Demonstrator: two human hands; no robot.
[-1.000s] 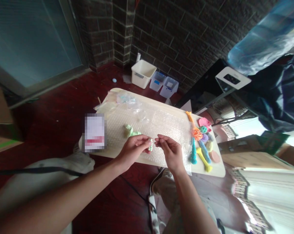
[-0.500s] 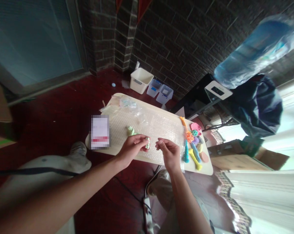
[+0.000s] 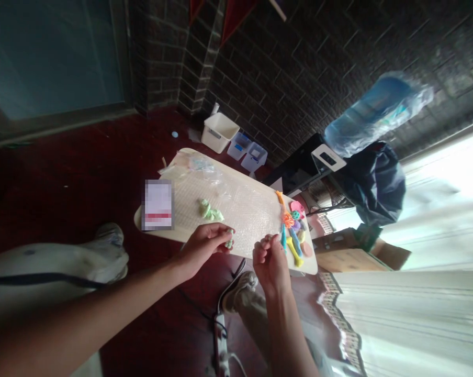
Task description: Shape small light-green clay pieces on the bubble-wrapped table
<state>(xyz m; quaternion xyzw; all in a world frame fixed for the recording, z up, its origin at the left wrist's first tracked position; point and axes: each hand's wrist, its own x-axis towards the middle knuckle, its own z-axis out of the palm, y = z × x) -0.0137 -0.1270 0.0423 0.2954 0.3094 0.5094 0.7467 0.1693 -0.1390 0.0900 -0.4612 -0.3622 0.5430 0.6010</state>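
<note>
My left hand [image 3: 203, 242] pinches a small pale green clay piece [image 3: 229, 241] at the near edge of a low cream table [image 3: 150, 235]. To its right, my right hand [image 3: 268, 256] hovers with fingers curled together; I cannot make out anything in them. A sheet of bubble wrap [image 3: 244, 207] covers the tabletop. More pale green clay [image 3: 209, 210] lies on the wrap just beyond my left hand. Several colourful clay shapes and tools [image 3: 293, 230] sit at the table's right end.
Clear plastic bags [image 3: 197, 166] lie at the table's far left end. A white bin [image 3: 219, 133] and two small clear boxes [image 3: 247, 150] stand by the brick wall. A power strip [image 3: 220, 345] lies on the dark red floor between my feet. A blurred white card [image 3: 158, 204] rests at the table's left.
The view has swung up and right, so the table looks smaller. My right hand has drawn back from the left hand toward me; the left hand still pinches the green piece.
</note>
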